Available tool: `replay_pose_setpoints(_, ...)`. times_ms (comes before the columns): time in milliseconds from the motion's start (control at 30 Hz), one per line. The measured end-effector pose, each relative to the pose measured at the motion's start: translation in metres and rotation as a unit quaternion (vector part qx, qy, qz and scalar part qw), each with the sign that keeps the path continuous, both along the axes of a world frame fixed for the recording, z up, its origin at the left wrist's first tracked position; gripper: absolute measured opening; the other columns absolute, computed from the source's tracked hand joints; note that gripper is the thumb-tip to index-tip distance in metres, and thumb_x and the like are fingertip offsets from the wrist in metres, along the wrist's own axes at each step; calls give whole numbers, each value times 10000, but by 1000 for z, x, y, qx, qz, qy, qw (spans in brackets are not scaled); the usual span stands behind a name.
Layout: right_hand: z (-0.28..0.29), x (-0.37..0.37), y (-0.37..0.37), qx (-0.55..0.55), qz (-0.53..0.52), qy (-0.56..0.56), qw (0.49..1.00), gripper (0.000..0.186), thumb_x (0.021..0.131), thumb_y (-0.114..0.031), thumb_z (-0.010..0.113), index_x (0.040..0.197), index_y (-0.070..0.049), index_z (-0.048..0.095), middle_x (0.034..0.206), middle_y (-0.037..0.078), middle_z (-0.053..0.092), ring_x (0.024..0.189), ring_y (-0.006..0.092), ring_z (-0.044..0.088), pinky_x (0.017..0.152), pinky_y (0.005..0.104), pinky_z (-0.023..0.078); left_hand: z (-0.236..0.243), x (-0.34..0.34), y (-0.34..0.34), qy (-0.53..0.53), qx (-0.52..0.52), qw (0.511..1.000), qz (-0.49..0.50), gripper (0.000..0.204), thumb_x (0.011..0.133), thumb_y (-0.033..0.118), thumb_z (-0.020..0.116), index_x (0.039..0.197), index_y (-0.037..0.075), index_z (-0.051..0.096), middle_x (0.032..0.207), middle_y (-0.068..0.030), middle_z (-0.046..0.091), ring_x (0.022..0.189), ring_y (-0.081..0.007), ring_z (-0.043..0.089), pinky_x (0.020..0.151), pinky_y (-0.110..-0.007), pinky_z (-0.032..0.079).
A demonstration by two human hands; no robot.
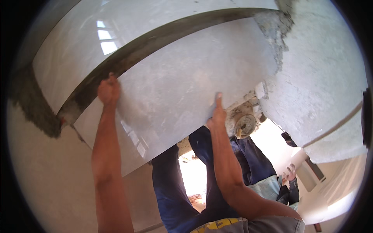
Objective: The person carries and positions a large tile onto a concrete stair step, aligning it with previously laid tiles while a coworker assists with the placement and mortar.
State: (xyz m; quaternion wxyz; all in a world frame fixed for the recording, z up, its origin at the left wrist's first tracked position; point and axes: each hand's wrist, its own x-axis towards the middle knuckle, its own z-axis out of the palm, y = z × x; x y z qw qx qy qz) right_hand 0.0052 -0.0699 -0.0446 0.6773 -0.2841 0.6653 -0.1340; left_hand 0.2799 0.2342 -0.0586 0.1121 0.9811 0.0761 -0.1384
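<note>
A large, pale, glossy tile (pixel 175 77) lies in front of me, with light patches reflected on its surface. My left hand (pixel 108 91) is closed at its far left edge, the fingertips curled by the grey gap beyond it. At the near edge, my right hand (pixel 217 114) grips the tile with the thumb up on its face, and the other fingers are mostly hidden. Across the dark grey gap (pixel 128 52) a second glossy tile (pixel 81 50) lies along the far side. Rough grey mortar (pixel 274 29) borders the held tile's far right end.
A round container (pixel 245 126) with mortar-like stuff stands right of my right hand, among rubble. Another pale slab (pixel 318 77) spans the right side. Rough mortar (pixel 35 105) shows at far left. Lower right, another person's hand (pixel 289 172) with a dark sleeve is near.
</note>
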Motion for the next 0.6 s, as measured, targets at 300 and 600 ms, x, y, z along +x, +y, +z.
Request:
replay_pose_setpoints(300, 24, 0, 7, -26, -28, -65, 997, 544, 899, -273, 810, 1254, 78, 593, 1205, 156, 646, 1048, 243, 653, 927, 426, 566, -11, 0, 6, 11, -7, 999, -36, 684, 998, 533, 405, 876, -60, 724, 866, -289, 700, 870, -488, 675, 811, -541, 503)
replay_pose_setpoints(600, 7, -12, 11, -59, -26, -71, 995, 576, 888, -319, 821, 1228, 84, 591, 1199, 171, 644, 1074, 257, 649, 940, 425, 559, -14, -7, 16, 3, -16, 999, -43, 694, 1013, 521, 420, 827, -95, 679, 773, -290, 658, 765, -499, 636, 765, -545, 483)
